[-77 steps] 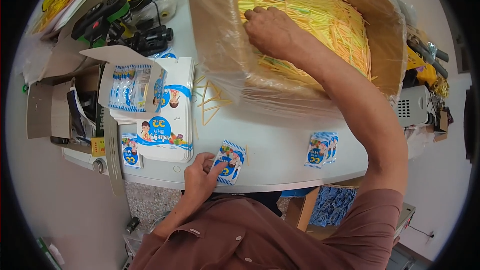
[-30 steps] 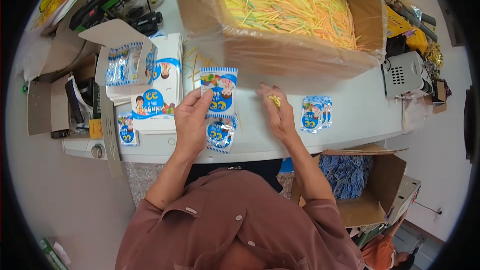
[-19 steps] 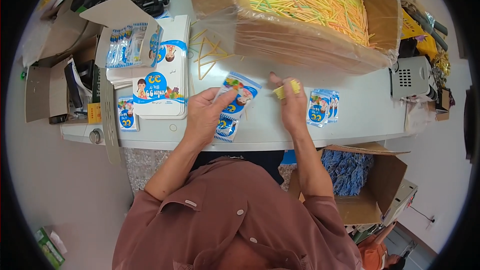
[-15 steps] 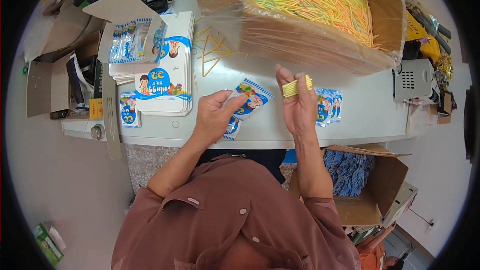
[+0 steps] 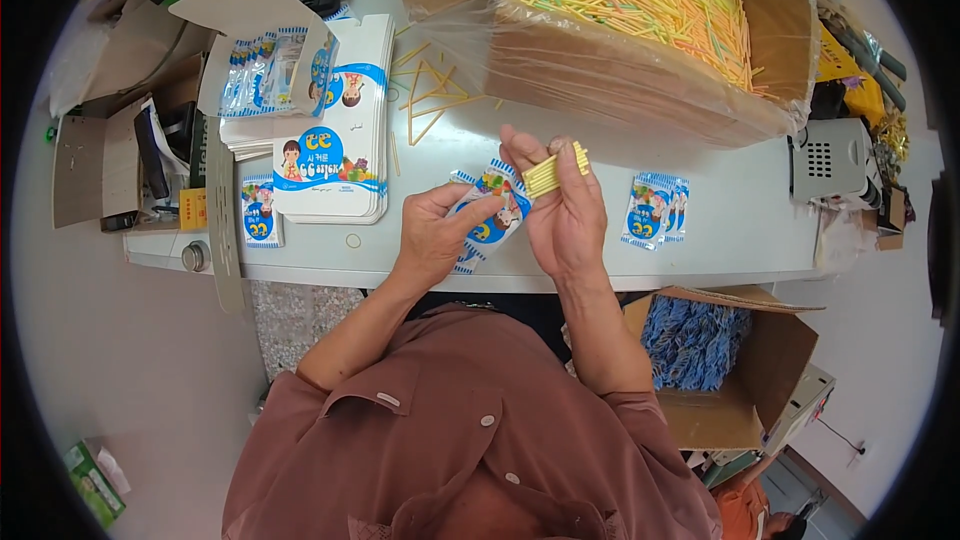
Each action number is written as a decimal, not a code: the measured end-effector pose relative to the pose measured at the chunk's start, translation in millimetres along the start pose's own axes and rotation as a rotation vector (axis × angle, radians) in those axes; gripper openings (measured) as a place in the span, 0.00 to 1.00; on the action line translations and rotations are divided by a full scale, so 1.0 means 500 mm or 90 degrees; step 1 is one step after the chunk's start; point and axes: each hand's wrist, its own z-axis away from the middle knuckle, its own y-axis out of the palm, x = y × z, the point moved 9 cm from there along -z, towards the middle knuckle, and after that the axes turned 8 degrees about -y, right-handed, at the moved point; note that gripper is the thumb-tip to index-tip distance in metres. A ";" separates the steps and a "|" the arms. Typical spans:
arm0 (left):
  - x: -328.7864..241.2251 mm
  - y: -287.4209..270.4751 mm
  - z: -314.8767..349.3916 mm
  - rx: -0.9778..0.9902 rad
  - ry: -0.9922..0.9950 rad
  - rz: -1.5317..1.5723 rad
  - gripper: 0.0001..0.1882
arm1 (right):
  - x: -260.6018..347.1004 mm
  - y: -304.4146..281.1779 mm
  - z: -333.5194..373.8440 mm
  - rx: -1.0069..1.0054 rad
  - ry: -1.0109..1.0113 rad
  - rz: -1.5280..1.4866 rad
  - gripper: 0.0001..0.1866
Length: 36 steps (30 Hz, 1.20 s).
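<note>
My left hand (image 5: 436, 237) pinches a small blue and white printed packet (image 5: 497, 202) between thumb and fingers. Part of another such packet (image 5: 466, 262) shows under that hand. In my right hand (image 5: 568, 222) is a bundle of thin yellow sticks (image 5: 555, 172), gripped between thumb and fingers. The left end of the bundle meets the upper right edge of the packet; whether it is inside the packet I cannot tell. To the right of my right hand, several matching packets (image 5: 648, 212) overlap on the white table (image 5: 740, 240).
A large plastic-lined carton (image 5: 640, 65) of coloured sticks stands at the back right. Flat printed cartons (image 5: 335, 202) are stacked at left, beside an opened display box (image 5: 310, 80) of packets. Loose sticks (image 5: 432, 100) lie between. A cardboard box (image 5: 790, 360) of blue packets sits below the table's right edge.
My right hand has moved left, bringing the stick bundle against the packet. The packet in my left hand has tilted more upright.
</note>
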 end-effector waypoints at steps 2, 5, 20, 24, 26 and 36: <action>0.006 -0.006 -0.001 -0.009 -0.001 0.000 0.09 | -0.002 0.001 0.003 -0.007 0.009 -0.010 0.12; 0.009 -0.017 0.000 -0.028 0.022 -0.027 0.09 | -0.003 -0.009 -0.002 -0.031 0.019 -0.042 0.13; -0.020 0.004 0.026 0.049 0.106 -0.193 0.11 | 0.040 0.023 -0.006 0.013 -0.087 0.042 0.13; -0.016 0.009 0.026 0.072 0.093 -0.204 0.11 | 0.036 0.034 0.001 0.031 -0.113 0.063 0.11; -0.011 0.006 0.025 0.061 0.093 -0.180 0.10 | 0.035 0.037 0.008 0.036 -0.113 0.107 0.10; -0.001 0.002 0.023 0.021 0.075 -0.067 0.10 | 0.001 0.024 0.024 0.118 -0.018 0.338 0.10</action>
